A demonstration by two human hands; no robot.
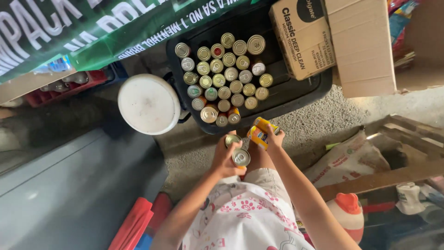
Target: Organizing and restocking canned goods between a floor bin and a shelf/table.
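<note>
Printed with pink paw marks, a white shirt fills the bottom of the view, and both bare arms are stretched forward from it over a rough concrete floor. Two small tins are gripped in the left hand, its fingers curled tightly around them; the silver-topped tin is turned lid-up toward the camera, and a second tin is held just above it. Yellow tins are clasped in the right hand, its fingers closed around them and tilted sideways; whether there are two or three cannot be told.

Just ahead of both hands, a black tray is seen on the floor, and standing cans are packed upright in close rows on its left half, while the right half is bare. A round white lid is set beside the tray on the left, and a brown cardboard box rests across the tray's far right corner. A green banner is hung over the upper left.

The step in hand is judged to be the carrying of tins at the near edge of the tray. Whatever is done with them, each tin would need to be kept upright, and one hand freed before a single tin can be handled cleanly.
</note>
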